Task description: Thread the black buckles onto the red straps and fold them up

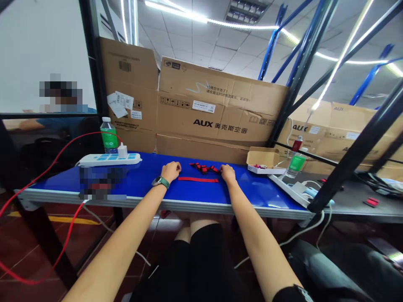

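Both my arms reach out over a blue table (141,182). My left hand (171,170), with a watch on its wrist, rests on the table with its fingers curled in; nothing shows in it. My right hand (227,173) lies at the right end of a row of small red and black parts (204,168), fingers curled and touching the nearest ones. A flat red strip (198,179) lies on the table between the two hands.
A white power strip (108,159) and a green-labelled bottle (108,135) stand at the back left. A small open cardboard box (264,161) sits at the right, with another bottle (296,161) and power strip (291,188) beyond. Large cardboard cartons (217,113) wall the back. A person sits at far left.
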The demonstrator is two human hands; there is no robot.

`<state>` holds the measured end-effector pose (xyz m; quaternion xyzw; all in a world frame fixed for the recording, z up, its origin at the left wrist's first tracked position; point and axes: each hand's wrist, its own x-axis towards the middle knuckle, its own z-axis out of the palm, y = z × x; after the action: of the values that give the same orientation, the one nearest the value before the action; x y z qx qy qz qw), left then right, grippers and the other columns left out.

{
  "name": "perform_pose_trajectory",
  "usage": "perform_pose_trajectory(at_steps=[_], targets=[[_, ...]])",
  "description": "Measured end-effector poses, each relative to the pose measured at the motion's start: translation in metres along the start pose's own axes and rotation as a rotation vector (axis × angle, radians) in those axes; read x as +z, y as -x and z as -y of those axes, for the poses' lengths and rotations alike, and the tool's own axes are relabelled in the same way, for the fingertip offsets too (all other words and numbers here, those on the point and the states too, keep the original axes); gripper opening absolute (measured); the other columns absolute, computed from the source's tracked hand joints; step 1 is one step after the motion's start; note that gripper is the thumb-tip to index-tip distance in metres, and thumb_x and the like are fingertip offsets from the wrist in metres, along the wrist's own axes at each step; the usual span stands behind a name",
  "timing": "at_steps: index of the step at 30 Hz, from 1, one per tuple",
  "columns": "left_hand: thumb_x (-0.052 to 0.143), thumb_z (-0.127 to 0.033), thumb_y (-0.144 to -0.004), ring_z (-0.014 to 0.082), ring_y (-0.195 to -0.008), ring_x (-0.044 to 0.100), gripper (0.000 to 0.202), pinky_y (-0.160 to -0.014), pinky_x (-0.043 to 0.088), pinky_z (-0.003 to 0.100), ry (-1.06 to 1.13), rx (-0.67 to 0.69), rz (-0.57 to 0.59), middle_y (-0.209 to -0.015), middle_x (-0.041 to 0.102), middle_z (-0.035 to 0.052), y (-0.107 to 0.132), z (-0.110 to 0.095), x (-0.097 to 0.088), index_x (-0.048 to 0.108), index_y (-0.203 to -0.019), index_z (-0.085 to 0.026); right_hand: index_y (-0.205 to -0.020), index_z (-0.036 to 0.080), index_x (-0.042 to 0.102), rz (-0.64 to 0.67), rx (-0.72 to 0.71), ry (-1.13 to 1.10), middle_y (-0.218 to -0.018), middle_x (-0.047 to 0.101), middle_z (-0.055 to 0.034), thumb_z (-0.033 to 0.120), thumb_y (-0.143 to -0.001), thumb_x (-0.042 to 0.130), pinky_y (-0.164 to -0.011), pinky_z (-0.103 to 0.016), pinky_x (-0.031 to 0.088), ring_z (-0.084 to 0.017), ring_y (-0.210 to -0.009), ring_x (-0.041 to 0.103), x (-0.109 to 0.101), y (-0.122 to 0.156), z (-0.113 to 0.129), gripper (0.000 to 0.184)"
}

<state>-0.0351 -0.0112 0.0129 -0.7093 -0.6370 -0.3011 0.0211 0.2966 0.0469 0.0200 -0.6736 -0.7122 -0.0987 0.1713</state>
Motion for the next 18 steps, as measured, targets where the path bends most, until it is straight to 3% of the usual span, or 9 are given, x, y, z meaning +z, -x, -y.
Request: perform_pose_trajectory(at_steps=[4,7,9,12,15,18], targets=[[0.063,-0.014,-0.080,0.0294,-0.102,0.067,0.016,-0.086,0.046,0.039,-0.089,-0.263,-0.068,-0.103,0.073,0.0090,0.003,0.010,-0.005,0.071,-0.091,-0.023,-0.122,0.011,0.062,-0.051,0.161,0.047,-0.116,0.066,-0.0208,0.007,-0.092,0.051,-0.087,-0.034,0.049,-0.029,-0.108,0.066,-0.007,0.008,0.006,0.033],[0.063,-0.011,-0.078,0.0317,-0.102,0.066,0.019,-0.090,0.046,0.044,-0.119,-0.268,-0.139,-0.105,0.071,0.0113,0.004,0.009,-0.008,0.070,-0.092,-0.021,-0.124,0.007,0.059,-0.133,0.214,-0.018,-0.114,0.066,-0.0249,0.001,-0.091,0.044,-0.085,-0.034,0.051,-0.030,-0.105,0.068,-0.014,0.011,0.017,0.037],[0.059,-0.011,-0.082,0.0299,-0.100,0.066,0.018,-0.089,0.048,0.043,-0.063,-0.176,-0.186,-0.104,0.070,0.0116,0.002,0.004,-0.007,0.069,-0.094,-0.020,-0.120,0.009,0.061,-0.240,0.160,-0.146,-0.116,0.067,-0.0242,0.001,-0.092,0.037,-0.085,-0.035,0.052,-0.027,-0.101,0.070,-0.017,0.010,0.027,0.037],[0.055,-0.017,-0.090,0.0249,-0.099,0.066,0.018,-0.091,0.051,0.038,0.112,0.132,-0.236,-0.105,0.068,0.0102,-0.001,-0.005,-0.005,0.066,-0.105,-0.020,-0.111,0.015,0.063,-0.384,-0.122,-0.522,-0.112,0.072,-0.0154,0.012,-0.093,0.046,-0.091,-0.033,0.053,-0.023,-0.102,0.070,-0.016,0.009,0.049,0.026],[0.062,-0.031,-0.093,0.0232,-0.099,0.065,0.036,-0.092,0.053,0.037,0.260,0.421,-0.222,-0.114,0.066,0.0091,-0.002,-0.015,-0.004,0.058,-0.127,-0.021,-0.101,0.019,0.064,-0.285,-0.235,-0.943,-0.090,0.076,-0.0057,0.025,-0.087,0.059,-0.081,-0.029,0.057,-0.019,-0.084,0.073,-0.008,0.011,0.076,0.016],[0.069,-0.037,-0.089,0.0243,-0.105,0.065,0.051,-0.095,0.053,0.038,0.285,0.548,-0.183,-0.124,0.064,0.0094,0.000,-0.022,-0.003,0.053,-0.136,-0.023,-0.099,0.020,0.063,-0.021,-0.302,-1.206,-0.078,0.074,-0.0016,0.033,-0.079,0.069,-0.068,-0.028,0.059,-0.018,-0.068,0.071,-0.002,0.013,0.101,0.025]])
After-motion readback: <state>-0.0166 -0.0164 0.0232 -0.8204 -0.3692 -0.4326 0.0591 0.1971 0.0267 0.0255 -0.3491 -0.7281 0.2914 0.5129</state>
